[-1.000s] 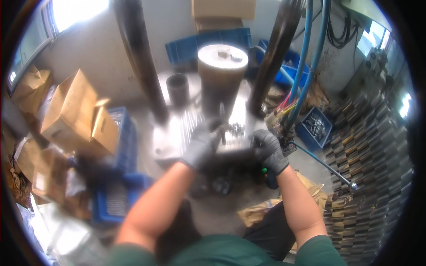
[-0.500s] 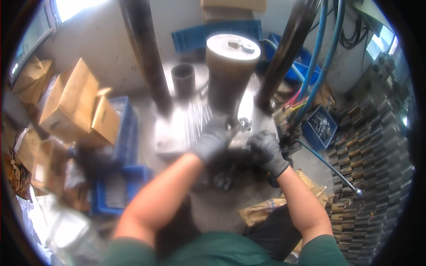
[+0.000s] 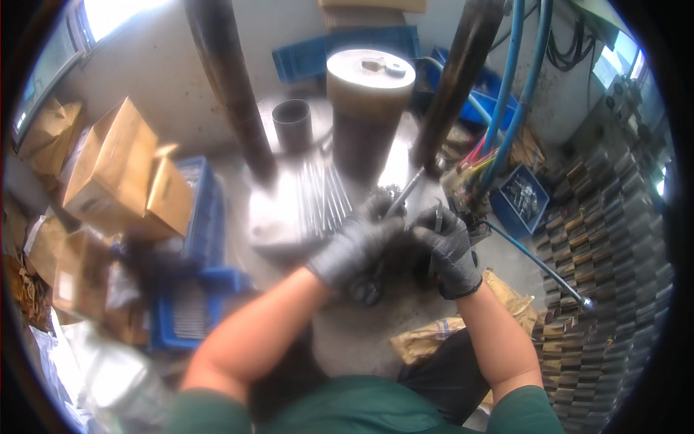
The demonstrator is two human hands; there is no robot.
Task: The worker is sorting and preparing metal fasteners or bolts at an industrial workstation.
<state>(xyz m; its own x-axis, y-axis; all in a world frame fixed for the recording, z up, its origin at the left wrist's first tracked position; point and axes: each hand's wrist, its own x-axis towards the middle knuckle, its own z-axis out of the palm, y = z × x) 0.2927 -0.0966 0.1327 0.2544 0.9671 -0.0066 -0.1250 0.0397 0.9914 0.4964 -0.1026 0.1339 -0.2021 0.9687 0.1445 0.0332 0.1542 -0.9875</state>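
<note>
My left hand (image 3: 358,239), in a grey glove, is closed round a metal rod (image 3: 409,189). The rod slants up and to the right over the machine's metal plate (image 3: 278,228). Close by on the right, my right hand (image 3: 450,247), gloved too, has its fingers closed on a slim dark metal tool (image 3: 439,215); its kind is too blurred to tell. Several similar rods (image 3: 322,197) lie side by side on the plate, left of a thick upright cylinder (image 3: 367,119). Small metal parts (image 3: 389,191) behind my left hand are partly hidden.
Two dark columns (image 3: 228,87) (image 3: 463,79) rise from the plate. An open metal tube (image 3: 292,124) stands behind the rods. Cardboard boxes (image 3: 108,163) and a blue bin (image 3: 168,307) are at left; stacked metal pieces (image 3: 600,289) and blue hoses (image 3: 531,79) at right.
My left hand has come up from the plate with the rod, now raised and slanting. The right hand has turned, and the slim tool now shows in it.
</note>
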